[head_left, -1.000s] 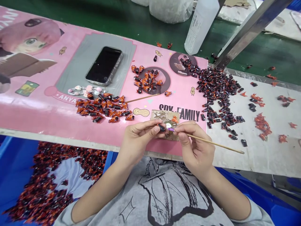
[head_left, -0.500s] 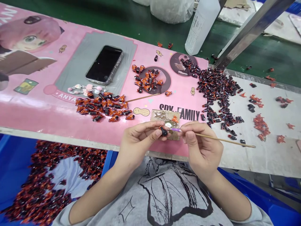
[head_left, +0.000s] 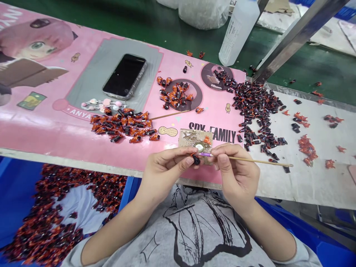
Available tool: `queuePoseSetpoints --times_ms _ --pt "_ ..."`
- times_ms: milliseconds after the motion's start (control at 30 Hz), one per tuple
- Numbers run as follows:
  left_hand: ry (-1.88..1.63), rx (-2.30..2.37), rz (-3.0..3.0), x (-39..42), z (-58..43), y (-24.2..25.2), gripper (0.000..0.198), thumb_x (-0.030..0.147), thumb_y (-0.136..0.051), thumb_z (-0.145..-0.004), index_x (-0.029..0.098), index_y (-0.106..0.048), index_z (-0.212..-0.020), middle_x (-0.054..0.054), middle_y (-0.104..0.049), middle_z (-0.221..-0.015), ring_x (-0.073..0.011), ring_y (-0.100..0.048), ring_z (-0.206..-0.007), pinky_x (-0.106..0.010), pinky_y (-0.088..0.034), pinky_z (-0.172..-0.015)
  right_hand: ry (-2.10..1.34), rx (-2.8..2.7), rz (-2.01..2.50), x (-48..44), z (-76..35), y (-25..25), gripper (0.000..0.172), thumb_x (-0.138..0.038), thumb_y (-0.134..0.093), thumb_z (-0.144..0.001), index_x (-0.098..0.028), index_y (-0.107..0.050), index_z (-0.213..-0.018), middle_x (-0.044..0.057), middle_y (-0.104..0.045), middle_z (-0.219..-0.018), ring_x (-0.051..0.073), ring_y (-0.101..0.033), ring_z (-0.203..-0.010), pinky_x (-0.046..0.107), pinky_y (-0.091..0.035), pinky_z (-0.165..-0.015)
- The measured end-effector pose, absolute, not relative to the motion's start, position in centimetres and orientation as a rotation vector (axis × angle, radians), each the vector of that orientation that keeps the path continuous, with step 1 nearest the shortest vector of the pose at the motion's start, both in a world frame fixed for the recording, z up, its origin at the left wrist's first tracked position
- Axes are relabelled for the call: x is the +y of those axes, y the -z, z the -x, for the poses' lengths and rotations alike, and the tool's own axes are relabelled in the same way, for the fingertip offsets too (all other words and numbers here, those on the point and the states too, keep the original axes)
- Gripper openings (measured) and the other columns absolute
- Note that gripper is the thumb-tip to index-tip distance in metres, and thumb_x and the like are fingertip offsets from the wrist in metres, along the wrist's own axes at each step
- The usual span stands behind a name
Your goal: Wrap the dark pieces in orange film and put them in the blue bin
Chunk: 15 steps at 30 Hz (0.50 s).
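Between the thumb and fingers of my left hand (head_left: 164,172) is a small black plastic piece (head_left: 196,160) with an orange edge. My right hand (head_left: 240,172) pinches a thin wooden stick (head_left: 261,161) with a purple wrap near its working end. That tip is at the black piece; my fingers partly hide whether they touch. Just beyond my fingertips lies a stained square plate (head_left: 185,135) with a white blob and one orange flame-shaped piece (head_left: 207,139) on it. Black pieces (head_left: 256,100) are heaped to the right, and loose orange flame-shaped pieces (head_left: 307,148) lie farther right.
Black-and-orange assembled pieces (head_left: 128,124) lie left, beside another stick (head_left: 169,114). A phone (head_left: 124,76) and beaded bracelet (head_left: 107,104) sit behind them. A bottle (head_left: 239,33) and metal post (head_left: 300,42) stand at the back. A blue bin (head_left: 128,189) of pieces is below left.
The black piece has turned and dropped slightly in my left fingers. My right hand has shifted a little left with the stick, whose far end has risen slightly.
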<state>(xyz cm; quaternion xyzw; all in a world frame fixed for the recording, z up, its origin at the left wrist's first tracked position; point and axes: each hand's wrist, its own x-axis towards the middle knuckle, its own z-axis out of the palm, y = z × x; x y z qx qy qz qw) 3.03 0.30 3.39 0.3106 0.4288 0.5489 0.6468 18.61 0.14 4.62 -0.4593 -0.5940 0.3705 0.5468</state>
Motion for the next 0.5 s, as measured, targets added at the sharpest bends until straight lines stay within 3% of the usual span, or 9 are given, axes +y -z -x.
queuePoseSetpoints --times_ms 167,300,400,467,500 --pt "-1.247 0.99 -0.712 0.3 -3.0 -3.6 0.018 0.03 -0.092 -0.068 0.026 -0.084 -0.083 -0.002 -0.082 -0.079 -0.0142 -0.077 -0.066 -0.019 -0.064 -0.066 -0.918 -1.322 1.005 0.0 -18.8 -5.1 0.018 -0.033 -0.061 -0.1 -0.021 -0.07 -0.092 0.002 -0.067 -0.078 0.011 -0.065 -0.066 0.021 -0.053 -0.055" --pt "-1.213 1.062 -0.76 -0.1 -2.8 -3.4 0.018 0.034 -0.091 -0.069 0.027 -0.083 -0.083 -0.001 -0.082 -0.079 -0.0164 -0.078 -0.069 -0.022 -0.066 -0.07 -0.7 -1.305 0.921 -0.3 -22.2 -5.5 0.024 -0.036 -0.049 -0.105 -0.023 -0.067 -0.098 0.001 -0.068 -0.068 0.011 -0.058 -0.05 0.02 -0.045 -0.04" --pt "-1.172 1.118 -0.787 0.0 -2.6 -2.9 0.018 0.034 -0.091 -0.069 0.03 -0.083 -0.085 0.001 -0.082 -0.082 -0.0169 -0.078 -0.072 -0.023 -0.067 -0.074 -0.274 -1.484 0.963 -0.8 -28.4 -5.3 0.041 -0.045 -0.04 -0.106 -0.023 -0.056 -0.075 0.004 -0.074 -0.074 0.013 -0.059 -0.045 0.024 -0.042 -0.036" --pt "-1.143 1.132 -0.802 0.5 -2.7 -2.7 0.017 0.036 -0.09 -0.071 0.031 -0.083 -0.085 0.004 -0.082 -0.083 -0.0164 -0.078 -0.071 -0.024 -0.067 -0.074 0.078 -1.686 1.205 -1.5 -33.6 -5.0 0.059 -0.061 -0.04 -0.101 -0.023 -0.039 -0.057 0.007 -0.076 -0.076 0.016 -0.064 -0.052 0.028 -0.047 -0.042" --pt "-1.123 1.144 -0.803 0.8 -2.9 -2.8 0.015 0.036 -0.09 -0.071 0.031 -0.082 -0.083 0.005 -0.082 -0.082 -0.0157 -0.077 -0.07 -0.024 -0.067 -0.074 0.162 -1.698 1.327 -1.9 -36.1 -4.9 0.061 -0.063 -0.043 -0.099 -0.023 -0.039 -0.054 0.009 -0.076 -0.075 0.017 -0.065 -0.054 0.029 -0.048 -0.046"
